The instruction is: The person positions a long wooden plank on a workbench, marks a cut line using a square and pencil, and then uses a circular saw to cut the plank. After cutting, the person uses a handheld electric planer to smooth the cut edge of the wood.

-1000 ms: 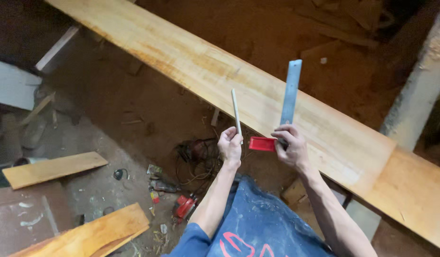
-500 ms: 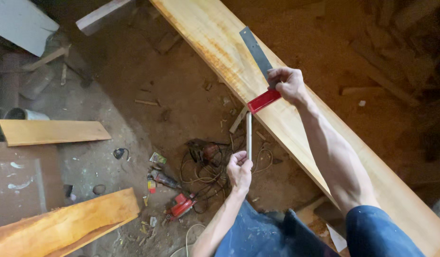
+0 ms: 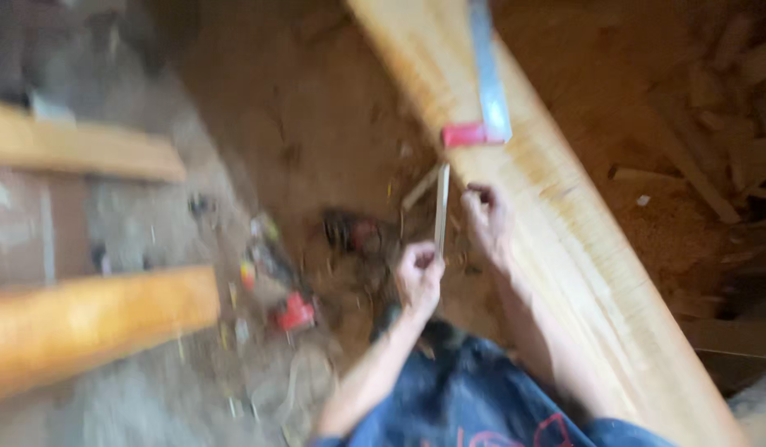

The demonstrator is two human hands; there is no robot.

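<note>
Pale wood plank (image 3: 565, 248), long and laid diagonally, carries a try square (image 3: 485, 108) with a red stock and grey metal blade, which rests near the plank's left edge, apart from both hands. My left hand (image 3: 418, 277) is curled tight around the lower end of a thin pale stick (image 3: 441, 207), held upright just off that edge. My right hand (image 3: 486, 217) sits beside the stick at the plank's edge, fingers curled; blur hides whether it grips anything. Red tools (image 3: 296, 313) litter the floor (image 3: 259, 124) below.

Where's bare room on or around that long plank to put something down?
The long plank is bare below the square down to the near end. The dirt floor left of its far end looks open. Crowded: tools and cords left of the left hand; scrap wood on the right.
</note>
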